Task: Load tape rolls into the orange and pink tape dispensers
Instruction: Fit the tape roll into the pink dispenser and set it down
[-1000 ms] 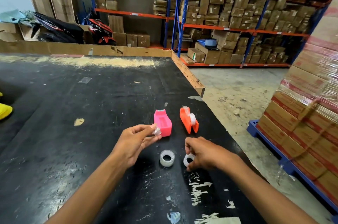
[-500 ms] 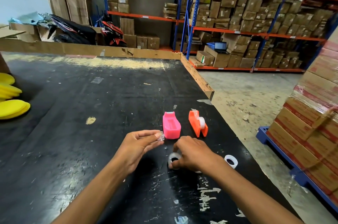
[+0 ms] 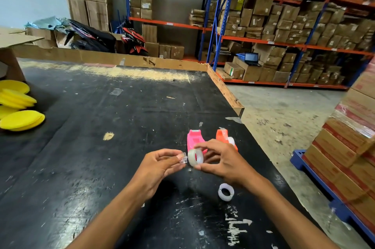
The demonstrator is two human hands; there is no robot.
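My right hand (image 3: 221,162) holds a clear tape roll (image 3: 195,157) upright above the black table (image 3: 101,167), just in front of the pink dispenser (image 3: 194,138). My left hand (image 3: 160,164) pinches a small clear plastic core piece (image 3: 182,158) right beside that roll. The orange dispenser (image 3: 223,136) stands to the right of the pink one, partly hidden by my right hand, with a white roll seated in it. A second white ring (image 3: 225,192) lies flat on the table under my right wrist.
Yellow round pads (image 3: 19,114) are stacked at the table's left edge. The table's right edge runs close to the dispensers, with concrete floor beyond. A wrapped pallet of boxes (image 3: 349,147) stands at the right. Shelving with cartons fills the background.
My right hand lifted the clear tape roll off the table and brought it up to the piece in my left hand. The other ring stayed on the table.
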